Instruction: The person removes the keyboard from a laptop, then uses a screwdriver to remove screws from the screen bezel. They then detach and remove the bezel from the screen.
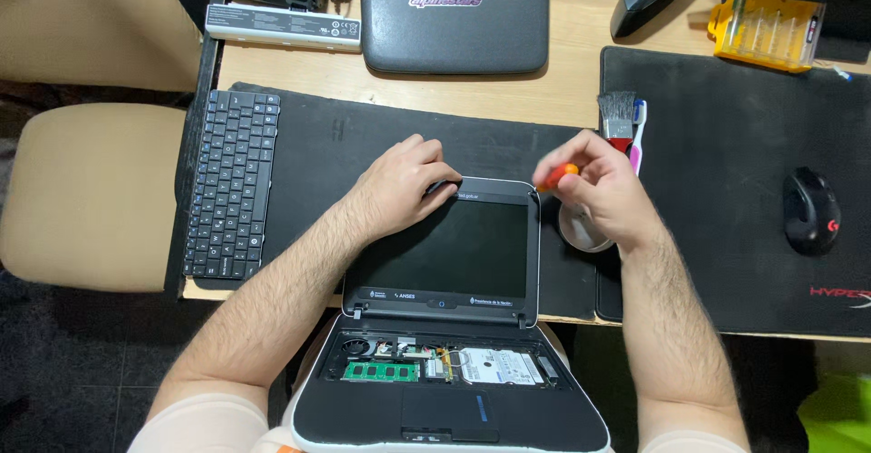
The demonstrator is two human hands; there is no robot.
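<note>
So there's a small netbook (445, 326) lying opened flat, half on the front edge of the tabletop (508, 90) and half toward the person's lap. The keyboard is pulled out of it, so the base shows its guts: a green RAM stick (380, 371), a small fan (357, 347) and a silver hard drive (497, 366). The dark screen lies flat on a black desk mat (336, 140).

The left hand (404, 185) rests palm down on the top left corner of the screen bezel, fingers curled together and pressing on the edge, forearm coming in diagonally from the lower left. The right hand (603, 185) hovers just off the top right corner, fingers closed around an orange-handled screwdriver (556, 177). It's blurry, so I can't tell where the tip is. Under that hand there's a small round white dish (581, 233), partly hidden by the wrist.

Around it: the removed keyboard (231, 185) lies lengthwise on the left end of the mat, well apart from the netbook. Just behind the right hand are a paintbrush (617, 113) and a toothbrush (639, 136) side by side. A second black mat on the right carries a black mouse (810, 210). Along the back edge there's a white battery pack (283, 25), a closed dark netbook with a sticker on it (454, 18) and a yellow bit case (765, 31). A beige chair (91, 190) sits off to the left of the tabletop.
</note>
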